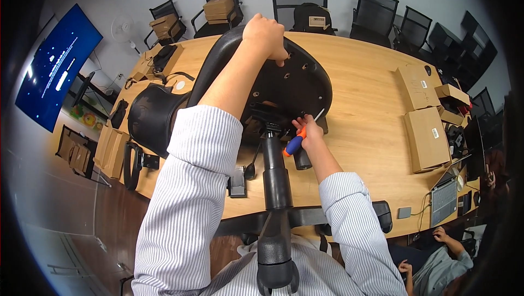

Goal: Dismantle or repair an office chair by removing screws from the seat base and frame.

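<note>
A black office chair seat (pixel 308 80) stands tipped on edge on the table, its underside with several bolt holes facing me. My left hand (pixel 266 37) is closed over the seat's top edge. In my right hand (pixel 312 133), beside the seat's lower part, is a screwdriver (pixel 295 142) with a blue and orange handle, its shaft pointing up and right. A black chair column (pixel 277 184) runs from the seat's mechanism (pixel 267 124) toward me, down to the wheeled base (pixel 308 217). The screwdriver's tip appears apart from any screw.
A black curved chair part (pixel 153 116) and an armrest (pixel 131 166) lie to the left. Cardboard boxes (pixel 427 139) and a laptop (pixel 444 200) are on the right of the table (pixel 363 105). Another person (pixel 442 263) sits at the lower right. Chairs (pixel 375 15) line the far side.
</note>
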`<state>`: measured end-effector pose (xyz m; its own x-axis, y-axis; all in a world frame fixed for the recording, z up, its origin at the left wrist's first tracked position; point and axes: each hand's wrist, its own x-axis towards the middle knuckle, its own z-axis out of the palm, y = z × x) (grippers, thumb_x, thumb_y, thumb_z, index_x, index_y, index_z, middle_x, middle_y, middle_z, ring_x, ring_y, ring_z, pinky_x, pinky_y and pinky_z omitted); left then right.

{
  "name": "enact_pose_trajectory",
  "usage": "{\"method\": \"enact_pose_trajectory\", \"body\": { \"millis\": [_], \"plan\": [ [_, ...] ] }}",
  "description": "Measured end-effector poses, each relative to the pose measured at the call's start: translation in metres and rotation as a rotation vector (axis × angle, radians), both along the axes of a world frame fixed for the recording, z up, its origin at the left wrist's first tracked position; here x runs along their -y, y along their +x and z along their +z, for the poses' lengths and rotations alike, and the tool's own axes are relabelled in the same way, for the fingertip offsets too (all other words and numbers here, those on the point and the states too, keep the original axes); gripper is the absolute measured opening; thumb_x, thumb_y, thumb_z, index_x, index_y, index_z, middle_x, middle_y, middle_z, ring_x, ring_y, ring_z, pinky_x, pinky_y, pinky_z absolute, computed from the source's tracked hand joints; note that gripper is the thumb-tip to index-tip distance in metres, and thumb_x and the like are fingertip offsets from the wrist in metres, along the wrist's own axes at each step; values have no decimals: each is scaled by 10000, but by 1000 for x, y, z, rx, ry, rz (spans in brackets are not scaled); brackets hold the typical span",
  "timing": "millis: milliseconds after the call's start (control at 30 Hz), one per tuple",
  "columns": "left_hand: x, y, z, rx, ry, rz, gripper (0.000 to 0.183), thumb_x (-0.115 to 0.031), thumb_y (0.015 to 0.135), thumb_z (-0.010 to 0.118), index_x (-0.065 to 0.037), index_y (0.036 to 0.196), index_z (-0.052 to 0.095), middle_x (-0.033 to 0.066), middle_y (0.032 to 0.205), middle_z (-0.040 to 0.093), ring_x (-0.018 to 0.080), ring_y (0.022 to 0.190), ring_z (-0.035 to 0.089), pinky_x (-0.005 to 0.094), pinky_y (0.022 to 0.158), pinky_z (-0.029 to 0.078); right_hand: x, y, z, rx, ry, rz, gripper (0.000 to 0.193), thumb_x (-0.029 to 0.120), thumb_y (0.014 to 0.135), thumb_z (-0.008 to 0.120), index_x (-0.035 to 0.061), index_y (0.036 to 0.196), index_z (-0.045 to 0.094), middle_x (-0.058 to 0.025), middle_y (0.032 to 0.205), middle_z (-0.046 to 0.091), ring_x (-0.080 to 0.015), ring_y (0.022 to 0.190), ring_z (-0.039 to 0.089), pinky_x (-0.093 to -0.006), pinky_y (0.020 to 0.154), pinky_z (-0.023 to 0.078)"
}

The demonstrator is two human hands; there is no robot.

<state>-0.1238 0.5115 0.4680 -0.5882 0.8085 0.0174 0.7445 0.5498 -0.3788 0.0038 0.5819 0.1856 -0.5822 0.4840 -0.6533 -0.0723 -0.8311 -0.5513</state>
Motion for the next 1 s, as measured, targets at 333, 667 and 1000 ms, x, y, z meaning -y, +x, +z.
{"method": "enact_pose_trajectory", "body": {
  "millis": [333,667,1000],
  "plan": [
    [0,1,0,-4,11,-15,557,-509,549,794,-55,861,710,98,870,691,237,901,625,310,858,417,5,-6,-7,47,378,-19,182,143,877,581,-10,887,483,-146,782,625,-217,638,676,-266,406,429],
    [2,-2,0,-9,-8,43,468,-456,594,786,-110,904,735,55,911,706,201,929,640,293,872,404,-25,34,28,288,389,613,269,182,906,542,-22,1056,449,-133,763,583,-161,533,533,-307,458,458],
    [0,0,1,-20,8,30,480,-454,598,787,-117,934,729,48,932,706,194,940,642,293,876,406,-41,44,6,236,807,630,265,225,867,620,-17,765,581,-56,514,488,-158,348,442,-311,335,339]
  ]
}}
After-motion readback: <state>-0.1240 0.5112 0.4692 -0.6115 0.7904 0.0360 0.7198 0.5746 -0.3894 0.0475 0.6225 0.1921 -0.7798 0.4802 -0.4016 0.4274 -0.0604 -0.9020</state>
